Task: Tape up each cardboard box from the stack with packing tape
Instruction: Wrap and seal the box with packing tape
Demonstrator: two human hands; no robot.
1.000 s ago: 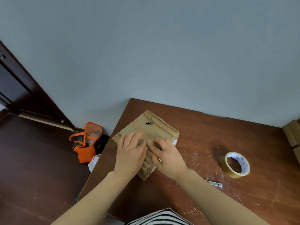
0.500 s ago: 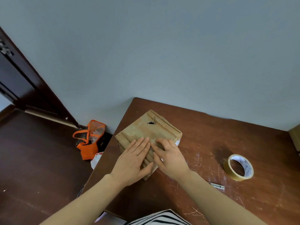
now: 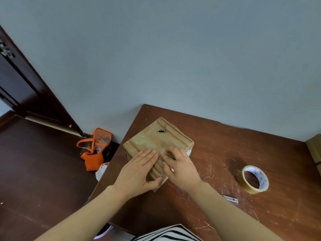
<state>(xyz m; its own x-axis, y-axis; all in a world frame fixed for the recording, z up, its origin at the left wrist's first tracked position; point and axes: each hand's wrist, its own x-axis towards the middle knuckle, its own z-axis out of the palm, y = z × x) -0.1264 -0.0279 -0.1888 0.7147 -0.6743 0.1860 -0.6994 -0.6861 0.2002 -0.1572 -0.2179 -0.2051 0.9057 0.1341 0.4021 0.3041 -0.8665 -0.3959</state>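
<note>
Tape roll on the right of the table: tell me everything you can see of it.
The tape roll is a ring of glossy yellowish-tan packing tape on a white core with faint bluish print inside. No loose end shows. It seems to lie flat, hole up, wood visible through it, on the scratched brown table, toward the right side. Only the table touches it.

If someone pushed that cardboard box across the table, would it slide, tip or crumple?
The cardboard box would probably slide rather than tip: it sits broad and flat on the table. Its creased, torn top suggests soft walls that may give under pressure. Weight can't be judged.
</note>
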